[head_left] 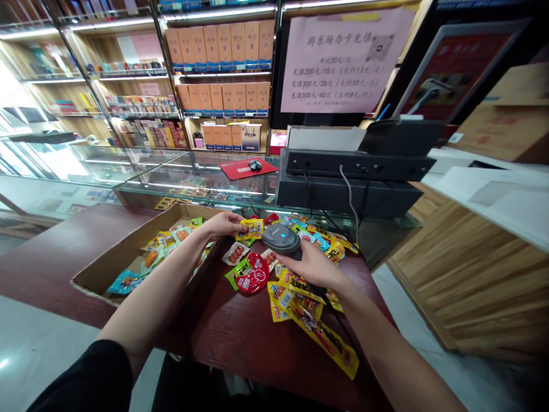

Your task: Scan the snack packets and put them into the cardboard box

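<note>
Shelves (81, 80) of boxed goods line the back wall at far left. Below them, on a dark red-brown worktop (223, 326), an open cardboard box (114, 254) holds loose snack packets (165, 249) in yellow, blue and pale green. The left forearm, with a black sleeve above it, reaches across the box. Just past its right side, the left hand (223, 224) pinches a small yellow packet (254, 229) by one end. Behind, on a glass case (171, 166), a computer mouse (255, 165) sits on a red mat (231, 170).

Near the yellow packet, on the worktop, lie a clear packet of brown pieces (235, 253) and a red packet (253, 274) overlapping a green one (234, 280). To the right, the right hand (315, 263) is wrapped around the handle of a grey scanner (281, 239), whose head, showing a blue light, is just beside the yellow packet. More packets spread around this hand, with a long yellow packet (323, 337) slanting toward the front edge. Behind stand a black machine (351, 194) and a pink sign (338, 63). At far right is a wood-grain cabinet (441, 269).
</note>
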{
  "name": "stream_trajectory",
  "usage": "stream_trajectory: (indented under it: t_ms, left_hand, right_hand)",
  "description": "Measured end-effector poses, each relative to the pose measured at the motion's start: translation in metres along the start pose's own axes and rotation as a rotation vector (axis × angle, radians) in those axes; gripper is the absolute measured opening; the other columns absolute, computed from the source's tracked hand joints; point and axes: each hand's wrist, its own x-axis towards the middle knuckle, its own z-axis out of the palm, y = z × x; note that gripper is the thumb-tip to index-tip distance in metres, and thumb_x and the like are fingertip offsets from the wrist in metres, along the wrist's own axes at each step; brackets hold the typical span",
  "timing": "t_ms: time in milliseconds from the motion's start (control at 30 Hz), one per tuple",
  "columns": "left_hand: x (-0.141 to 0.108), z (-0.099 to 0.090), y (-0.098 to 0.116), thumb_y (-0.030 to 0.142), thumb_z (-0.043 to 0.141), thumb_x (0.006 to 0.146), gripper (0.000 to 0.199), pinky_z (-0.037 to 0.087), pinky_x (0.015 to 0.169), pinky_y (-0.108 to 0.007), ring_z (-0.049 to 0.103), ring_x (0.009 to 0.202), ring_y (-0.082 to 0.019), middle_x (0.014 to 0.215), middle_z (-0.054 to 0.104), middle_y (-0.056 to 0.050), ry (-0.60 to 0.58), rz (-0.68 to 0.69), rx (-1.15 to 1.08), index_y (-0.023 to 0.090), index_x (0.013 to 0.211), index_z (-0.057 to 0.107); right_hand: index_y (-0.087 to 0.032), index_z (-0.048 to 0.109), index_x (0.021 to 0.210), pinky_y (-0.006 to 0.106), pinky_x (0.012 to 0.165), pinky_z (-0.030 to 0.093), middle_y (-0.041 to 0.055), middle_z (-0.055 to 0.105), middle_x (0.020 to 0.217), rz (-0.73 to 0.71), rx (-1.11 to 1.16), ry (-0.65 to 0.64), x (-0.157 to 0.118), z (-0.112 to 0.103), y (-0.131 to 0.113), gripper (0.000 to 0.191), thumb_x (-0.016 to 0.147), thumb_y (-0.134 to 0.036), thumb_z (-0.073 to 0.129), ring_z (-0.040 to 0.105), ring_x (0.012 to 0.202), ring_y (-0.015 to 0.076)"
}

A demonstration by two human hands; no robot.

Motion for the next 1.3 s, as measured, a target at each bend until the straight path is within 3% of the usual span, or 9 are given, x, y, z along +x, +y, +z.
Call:
stream_trajectory:
  t_ms: [233,433,567,667,767,833,933,1100,1300]
  left_hand:
    - [-0.005,0.001,0.004,0.021,0.075,0.058,0.025,0.048,0.061,-0.021,0.065,0.069,-0.016,0.070,0.070,-0.002,-0.025,-0.034,0.071,0.014,0.081,0.068]
    - [0.000,0.000,0.000,0.026,0.080,0.054,0.032,0.050,0.063,-0.023,0.065,0.067,-0.014,0.075,0.070,-0.004,-0.027,-0.004,0.012,0.013,0.081,0.067]
    - [0.002,-0.001,0.001,0.028,0.083,0.050,0.038,0.050,0.064,-0.024,0.064,0.066,-0.014,0.076,0.071,-0.004,-0.016,-0.012,-0.005,0.013,0.081,0.067]
    - [0.001,-0.002,0.007,0.028,0.084,0.048,0.039,0.049,0.063,-0.023,0.064,0.067,-0.014,0.075,0.070,-0.004,0.016,-0.023,0.007,0.013,0.080,0.068]
    - [-0.003,-0.008,0.014,0.026,0.084,0.047,0.038,0.049,0.064,-0.024,0.063,0.067,-0.014,0.074,0.070,-0.003,0.059,-0.021,-0.014,0.014,0.079,0.069]
    - [-0.009,-0.018,0.017,0.025,0.084,0.046,0.037,0.049,0.065,-0.025,0.063,0.066,-0.014,0.074,0.070,-0.002,0.084,-0.014,-0.025,0.014,0.078,0.069]
    - [-0.026,-0.040,0.019,0.027,0.084,0.046,0.038,0.049,0.065,-0.025,0.063,0.066,-0.013,0.074,0.069,-0.003,0.120,0.001,0.002,0.013,0.077,0.068]
    - [-0.072,-0.089,0.017,0.032,0.085,0.046,0.042,0.046,0.060,-0.023,0.059,0.061,-0.011,0.070,0.067,-0.002,0.241,0.019,0.043,0.012,0.079,0.068]
    - [-0.124,-0.144,0.012,0.033,0.085,0.044,0.046,0.044,0.057,-0.023,0.057,0.058,-0.011,0.068,0.066,-0.002,0.380,-0.056,0.096,0.013,0.081,0.068]
  right_hand:
    - [-0.018,0.064,0.113,0.040,0.082,0.051,0.0089,0.070,0.104,-0.032,-0.040,0.022,0.001,-0.001,0.000,0.042,0.079,-0.044,0.061,0.065,0.095,0.0269]
    - [-0.019,0.064,0.115,0.042,0.087,0.049,0.0094,0.068,0.109,-0.055,-0.024,0.018,0.002,-0.001,0.002,0.042,0.079,-0.041,0.062,0.062,0.103,0.0277]
    - [-0.016,0.064,0.110,0.037,0.069,0.053,0.0091,0.072,0.088,-0.007,-0.039,-0.001,-0.001,-0.002,-0.001,0.040,0.080,-0.043,0.060,0.068,0.075,0.0234]
    - [-0.015,0.062,0.107,0.030,0.050,0.050,0.0053,0.069,0.069,0.041,-0.001,-0.037,-0.004,-0.002,-0.006,0.038,0.082,-0.044,0.057,0.061,0.048,0.0162]
    - [-0.016,0.060,0.109,0.027,0.047,0.048,0.0054,0.070,0.075,0.018,0.035,-0.029,-0.005,-0.003,-0.010,0.038,0.081,-0.042,0.059,0.060,0.046,0.0143]
    - [-0.016,0.061,0.108,0.027,0.049,0.048,0.0058,0.071,0.078,0.001,0.035,-0.020,-0.005,-0.003,-0.010,0.039,0.080,-0.043,0.060,0.061,0.049,0.0151]
    - [-0.015,0.061,0.103,0.027,0.048,0.047,0.0039,0.068,0.066,0.017,0.012,-0.052,-0.004,-0.001,-0.007,0.038,0.081,-0.046,0.057,0.061,0.048,0.0158]
    - [-0.016,0.059,0.102,0.026,0.042,0.045,0.0013,0.064,0.057,0.065,-0.009,-0.067,-0.002,0.003,-0.007,0.040,0.079,-0.049,0.059,0.059,0.043,0.0158]
    - [-0.016,0.057,0.099,0.026,0.041,0.044,-0.0002,0.061,0.051,0.130,0.017,-0.104,-0.001,0.010,-0.012,0.039,0.078,-0.048,0.060,0.058,0.042,0.0163]
